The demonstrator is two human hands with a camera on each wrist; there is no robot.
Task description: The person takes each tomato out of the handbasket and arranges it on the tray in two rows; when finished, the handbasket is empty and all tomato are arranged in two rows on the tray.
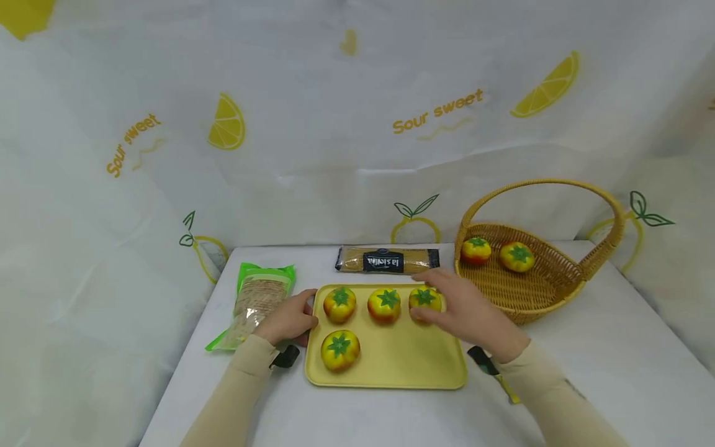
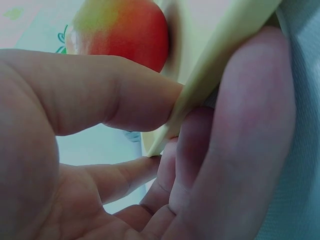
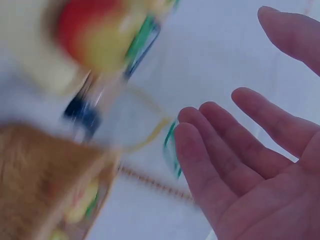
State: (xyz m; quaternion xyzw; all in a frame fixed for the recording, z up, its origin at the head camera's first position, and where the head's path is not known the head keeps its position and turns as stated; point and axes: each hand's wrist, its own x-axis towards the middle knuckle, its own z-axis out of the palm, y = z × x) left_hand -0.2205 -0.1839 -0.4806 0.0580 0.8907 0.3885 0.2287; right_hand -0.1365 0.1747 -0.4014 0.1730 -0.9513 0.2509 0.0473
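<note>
Yellow tray [image 1: 402,366] pinched by left hand [image 1: 287,320]; right hand [image 1: 475,316] seemingly touches tomato [image 1: 424,299].

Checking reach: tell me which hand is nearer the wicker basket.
Right. The right hand hovers open over the tray's far right corner, just beside the wicker basket; the left hand grips the yellow tray at its left edge.
</note>
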